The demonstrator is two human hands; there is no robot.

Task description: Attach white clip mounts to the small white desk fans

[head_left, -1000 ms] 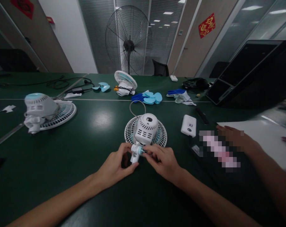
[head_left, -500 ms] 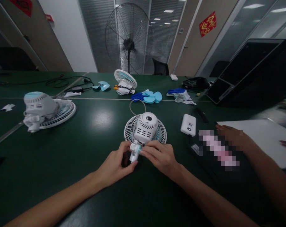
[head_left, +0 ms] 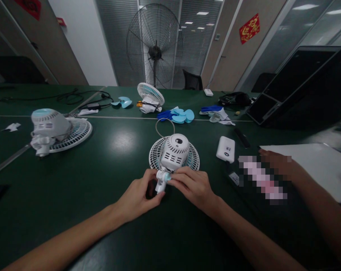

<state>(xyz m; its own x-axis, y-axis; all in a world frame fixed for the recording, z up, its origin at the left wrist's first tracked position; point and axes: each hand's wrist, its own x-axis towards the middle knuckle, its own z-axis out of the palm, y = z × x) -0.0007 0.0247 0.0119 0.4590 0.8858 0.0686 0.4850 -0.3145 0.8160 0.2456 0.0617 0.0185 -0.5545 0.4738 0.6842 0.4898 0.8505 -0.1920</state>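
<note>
A small white fan (head_left: 174,152) lies face down on the dark green table in front of me, its grille flat underneath and its motor housing on top. My left hand (head_left: 142,194) is closed around the white bracket (head_left: 160,185) at the fan's near end, thumb and fingers on either side. From the right, the fingers of my right hand (head_left: 192,187) pinch the light blue knob (head_left: 167,176) on that bracket. My fingertips partly hide the knob. A thin cable (head_left: 156,130) loops out behind the housing.
Another fan (head_left: 50,128) lies to the left, a third fan (head_left: 150,98) at the back. Light blue blades (head_left: 183,116) and gloves (head_left: 215,112) lie beyond. On the right are a white power bank (head_left: 226,149), another person's hand (head_left: 280,163), a white sheet (head_left: 319,169) and a black case (head_left: 294,86).
The view has shifted very slightly. Both my hands stay in the same hold on the fan's bracket and knob, with no clear movement of the fan.
</note>
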